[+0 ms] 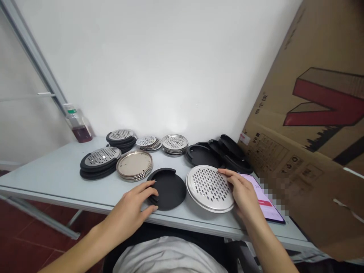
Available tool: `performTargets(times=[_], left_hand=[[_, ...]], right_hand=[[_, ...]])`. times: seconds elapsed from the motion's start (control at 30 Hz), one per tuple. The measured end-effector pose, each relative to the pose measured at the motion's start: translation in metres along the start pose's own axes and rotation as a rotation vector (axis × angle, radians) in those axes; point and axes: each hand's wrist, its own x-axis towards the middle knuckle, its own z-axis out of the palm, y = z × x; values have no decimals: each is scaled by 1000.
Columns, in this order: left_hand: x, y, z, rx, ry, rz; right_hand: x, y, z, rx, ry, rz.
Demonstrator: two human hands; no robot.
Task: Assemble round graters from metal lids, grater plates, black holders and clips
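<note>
My left hand (138, 201) is at the left edge of a black round holder (172, 191) with a partly raised rim. Its fingertips and thumb rest on that edge, and the holder lies flat near the table's front. Just right of it, my right hand (243, 189) grips the right side of a silver metal disc (210, 185), a slotted plate over a rimmed one. The disc is slightly tilted, its front side appearing lifted; fingers lie on top, and the thumb is hidden.
Behind are plain metal discs (135, 165), perforated discs (174, 143), small perforated plates (148, 141), and black holders with metal tops (101, 161). More black holders (203, 154) lie right. A phone (265, 203) sits beside a large carton (313, 144). A bottle (79, 127) stands far left.
</note>
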Motion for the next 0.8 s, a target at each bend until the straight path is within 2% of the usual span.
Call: performTargets(times=[0.07, 0.17, 0.3, 0.4, 0.5, 0.6, 0.8], left_hand=[[8, 1, 14, -5, 16, -6], [20, 3, 26, -8, 11, 31], [30, -4, 22, -30, 25, 129], [40, -17, 14, -78, 47, 144], [52, -27, 12, -177, -70, 137], [60, -28, 18, -265, -193, 151], [57, -27, 30, -317, -154, 149]], right_hand=[[0, 1, 8, 72, -36, 62], [-2, 6, 21, 38, -98, 44], [-6, 9, 28, -3, -99, -9], [-8, 6, 28, -119, -125, -120], [-10, 4, 28, -284, -163, -170], [-12, 5, 28, -404, -236, -192], [-17, 13, 27, -516, -476, -338]])
